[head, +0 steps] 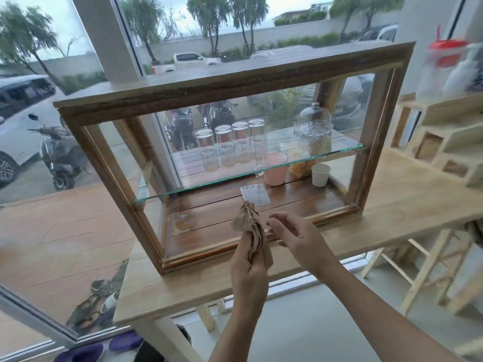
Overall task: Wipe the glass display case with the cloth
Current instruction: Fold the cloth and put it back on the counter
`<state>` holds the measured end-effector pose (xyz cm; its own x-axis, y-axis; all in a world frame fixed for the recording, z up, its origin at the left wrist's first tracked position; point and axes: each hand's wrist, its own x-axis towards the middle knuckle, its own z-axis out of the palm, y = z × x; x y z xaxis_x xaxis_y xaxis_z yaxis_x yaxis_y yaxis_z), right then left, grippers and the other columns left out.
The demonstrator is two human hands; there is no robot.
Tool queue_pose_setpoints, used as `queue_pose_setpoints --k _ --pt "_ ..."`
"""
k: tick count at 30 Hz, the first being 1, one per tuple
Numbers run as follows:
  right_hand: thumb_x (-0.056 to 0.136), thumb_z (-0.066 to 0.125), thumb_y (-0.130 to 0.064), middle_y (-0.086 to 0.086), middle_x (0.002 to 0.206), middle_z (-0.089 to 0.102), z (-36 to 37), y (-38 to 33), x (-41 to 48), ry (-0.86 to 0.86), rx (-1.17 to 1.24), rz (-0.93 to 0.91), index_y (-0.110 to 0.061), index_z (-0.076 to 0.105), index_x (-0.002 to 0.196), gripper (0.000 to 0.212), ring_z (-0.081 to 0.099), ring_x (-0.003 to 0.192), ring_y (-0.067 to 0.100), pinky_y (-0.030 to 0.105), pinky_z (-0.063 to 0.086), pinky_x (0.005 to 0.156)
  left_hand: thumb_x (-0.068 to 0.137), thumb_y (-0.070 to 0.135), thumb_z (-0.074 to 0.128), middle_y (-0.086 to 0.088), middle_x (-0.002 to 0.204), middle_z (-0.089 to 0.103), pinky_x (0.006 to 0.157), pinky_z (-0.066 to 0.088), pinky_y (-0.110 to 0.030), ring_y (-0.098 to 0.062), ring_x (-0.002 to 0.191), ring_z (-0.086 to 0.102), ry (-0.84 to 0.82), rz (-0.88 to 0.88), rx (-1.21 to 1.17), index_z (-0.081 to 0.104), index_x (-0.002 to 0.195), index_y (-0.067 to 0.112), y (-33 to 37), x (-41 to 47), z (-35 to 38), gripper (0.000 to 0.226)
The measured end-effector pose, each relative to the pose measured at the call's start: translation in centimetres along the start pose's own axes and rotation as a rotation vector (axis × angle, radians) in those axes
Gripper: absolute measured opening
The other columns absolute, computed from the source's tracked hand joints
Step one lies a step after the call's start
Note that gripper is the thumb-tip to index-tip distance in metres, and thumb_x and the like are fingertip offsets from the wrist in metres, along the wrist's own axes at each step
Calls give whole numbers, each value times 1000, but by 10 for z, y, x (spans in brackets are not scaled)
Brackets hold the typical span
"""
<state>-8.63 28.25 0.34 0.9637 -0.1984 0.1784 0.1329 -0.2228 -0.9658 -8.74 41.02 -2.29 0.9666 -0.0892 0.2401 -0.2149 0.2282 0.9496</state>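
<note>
The glass display case has a dark wooden frame and stands on a light wooden table. Inside, a glass shelf carries several upturned glasses and a domed jar. A pink cup, a white cup and a paper label lie on the case floor. My left hand is shut on a crumpled brown cloth, held up in front of the lower middle of the front glass. My right hand hovers just right of the cloth, fingers apart and empty.
A light wooden tiered rack stands on the table to the right, with a red-lidded plastic container on top. Large windows lie behind and to the left. Purple slippers rest on the floor under the table's left end.
</note>
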Motion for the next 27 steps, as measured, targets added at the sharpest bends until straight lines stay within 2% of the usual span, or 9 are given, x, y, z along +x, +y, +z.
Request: queue_pose_setpoints --k 3,5,7,10,13,16,21,24,27 --pt "91 62 -35 3 92 75 -11 -12 -9 26 172 65 -22 73 103 21 71 93 21 36 59 79 92 -14 46 9 73 52 60 37 -33 -13 66 41 -104 89 164 66 112 16 -8 -1 12 41" --pt "92 63 -28 10 91 75 -22 -16 -15 61 205 82 -15 73 102 19 72 88 22 40 60 77 92 4 56 13 70 51 60 38 -30 -10 64 43 -165 127 225 65 107 22 -9 -3 23 25" --pt "92 63 -22 13 89 74 -36 -17 -20 97 229 90 -10 73 100 17 71 83 21 42 61 75 91 27 60 7 64 48 58 36 -35 -16 61 41 -220 103 219 62 91 29 -5 -4 36 3" --pt "94 61 -18 10 88 75 -60 -16 -25 134 277 123 -6 72 100 17 72 85 22 40 61 73 87 49 63 -11 59 50 52 38 -48 -33 55 44 -206 53 222 59 73 27 -6 1 59 26" --pt "95 58 -16 9 89 75 -89 -11 -26 181 324 153 -7 73 99 18 73 88 22 43 60 74 86 49 64 -10 56 54 51 42 -52 -36 52 47 -154 45 220 60 69 22 -9 7 89 33" --pt "96 57 -22 14 94 75 -124 -7 -25 206 371 173 -8 73 98 22 73 93 28 47 59 76 91 40 57 1 54 52 51 44 -48 -24 52 45 -152 37 217 60 67 20 -14 9 124 31" --pt "79 71 -35 12 86 73 -189 0 -24 217 386 168 -3 72 96 36 71 80 22 44 59 71 94 47 52 -9 55 48 51 35 -43 -22 53 42 -318 28 198 55 64 22 -21 5 187 39" --pt "84 71 -29 11 77 69 -227 10 -24 286 399 167 0 69 92 31 65 73 22 38 57 64 98 42 53 2 59 54 55 39 -36 -20 57 49 -374 31 200 65 75 20 -23 2 226 35" --pt "93 61 -21 11 76 68 -262 21 -23 334 408 182 -1 69 93 21 65 75 24 42 58 66 101 38 56 0 57 50 47 39 -31 -21 52 47 -366 4 175 70 80 15 -23 -1 261 34"
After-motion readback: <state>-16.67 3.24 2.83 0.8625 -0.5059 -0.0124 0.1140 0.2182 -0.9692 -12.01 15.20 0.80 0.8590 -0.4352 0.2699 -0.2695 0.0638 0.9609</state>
